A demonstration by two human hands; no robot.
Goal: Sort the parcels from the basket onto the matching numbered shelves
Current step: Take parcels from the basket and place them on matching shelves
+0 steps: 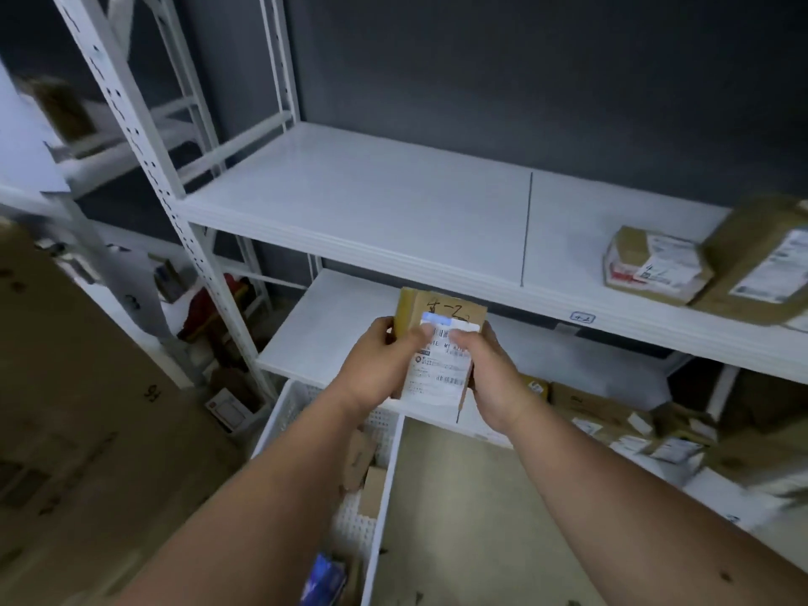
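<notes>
Both hands, left [378, 365] and right [489, 369], grip clamped on 1 labelled parcel [439, 343] above the basket [384, 474].

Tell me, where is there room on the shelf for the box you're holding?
The upper shelf is bare from the left post to the two parcels at its right end. The lower right shelf is crowded with a parcel pile.

We stand in a parcel storeroom — white steel shelving [393, 212] against a dark wall, a numbered tag [583, 318] on the shelf edge, labelled cardboard parcels [656, 266] stacked right of our hands.
</notes>
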